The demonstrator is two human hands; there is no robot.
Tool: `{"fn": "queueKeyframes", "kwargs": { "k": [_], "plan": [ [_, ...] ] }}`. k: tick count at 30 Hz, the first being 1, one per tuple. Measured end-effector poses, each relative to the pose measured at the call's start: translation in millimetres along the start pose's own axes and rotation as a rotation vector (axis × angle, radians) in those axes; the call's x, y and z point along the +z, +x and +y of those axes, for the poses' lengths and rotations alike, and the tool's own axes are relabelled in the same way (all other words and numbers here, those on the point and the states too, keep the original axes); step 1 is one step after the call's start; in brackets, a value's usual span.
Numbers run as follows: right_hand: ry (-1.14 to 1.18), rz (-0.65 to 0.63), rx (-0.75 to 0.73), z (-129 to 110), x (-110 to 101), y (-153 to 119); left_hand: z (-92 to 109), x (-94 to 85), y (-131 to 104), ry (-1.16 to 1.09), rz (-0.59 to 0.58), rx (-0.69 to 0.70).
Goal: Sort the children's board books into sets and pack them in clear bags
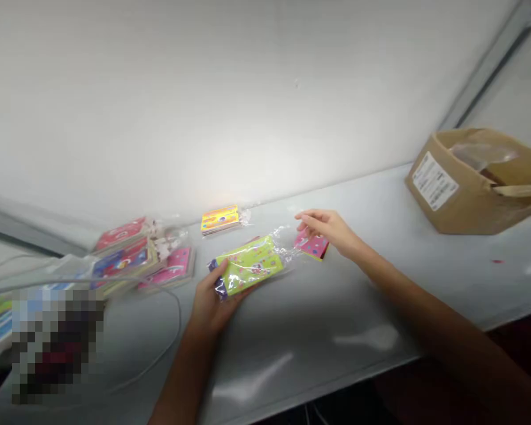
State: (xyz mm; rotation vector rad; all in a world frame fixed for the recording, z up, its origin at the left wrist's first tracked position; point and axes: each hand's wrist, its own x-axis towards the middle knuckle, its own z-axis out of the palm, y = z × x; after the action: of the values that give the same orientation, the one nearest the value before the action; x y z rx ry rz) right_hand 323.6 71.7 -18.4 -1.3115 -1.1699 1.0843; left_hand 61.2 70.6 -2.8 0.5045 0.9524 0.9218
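My left hand (215, 301) is wrapped around the near left end of a green printed packet (252, 265) in a clear plastic sleeve, thumb on top. Dark blue shows at the packet's left end, and the loose plastic end (285, 251) crumples out to the right. Just above a small pink card with dots (314, 247), my right hand (327, 227) hovers with loosely bent fingers apart and no object visible in them. The pink card lies on the grey table (301, 330), partly hidden by that hand.
Behind the packet lies a yellow-orange packet stack (220, 219). To the left are piles of wrapped packets, including a red one (121, 233) and a pink one (174, 265). A thin cable (179, 316) curves across the table's left side. An opened cardboard box (464, 200) stands at right.
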Motion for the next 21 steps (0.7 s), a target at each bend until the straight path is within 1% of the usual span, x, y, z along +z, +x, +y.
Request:
{"fn": "queueKeyframes", "kwargs": {
  "k": [2, 4, 5, 7, 8, 13, 15, 18, 21],
  "plan": [
    [-0.228, 0.194, -0.076, 4.8, -11.8, 7.2, 0.2, 0.1, -0.5, 0.0, -0.01, 0.006],
    [-0.464, 0.274, -0.104, 9.3, -22.6, 12.5, 0.3, 0.6, -1.3, -0.007, -0.006, 0.012],
    [-0.569, 0.285, -0.088, 11.5, -26.9, 14.1, 0.4, 0.9, -1.6, -0.009, -0.002, 0.014],
    [-0.686, 0.268, -0.036, 15.6, -31.8, 14.9, 0.5, 1.1, -1.8, -0.012, 0.004, 0.013],
    [-0.734, 0.241, -0.012, 17.5, -32.3, 14.3, 0.6, 1.0, -1.7, -0.013, 0.002, 0.01],
    [-1.062, 0.058, 0.048, 23.3, -23.3, 8.0, 0.9, -0.7, -0.8, -0.026, -0.03, 0.001],
    [-1.087, 0.042, 0.062, 22.8, -20.1, 7.2, 0.8, -0.8, -1.0, -0.021, -0.042, 0.009],
    [-1.068, 0.05, 0.073, 21.1, -19.1, 8.3, 0.4, -0.2, -1.5, -0.009, -0.054, 0.019],
    [-1.057, 0.067, 0.064, 20.8, -19.4, 9.3, 0.1, 0.0, -1.6, -0.006, -0.028, 0.023]
  ]
}}
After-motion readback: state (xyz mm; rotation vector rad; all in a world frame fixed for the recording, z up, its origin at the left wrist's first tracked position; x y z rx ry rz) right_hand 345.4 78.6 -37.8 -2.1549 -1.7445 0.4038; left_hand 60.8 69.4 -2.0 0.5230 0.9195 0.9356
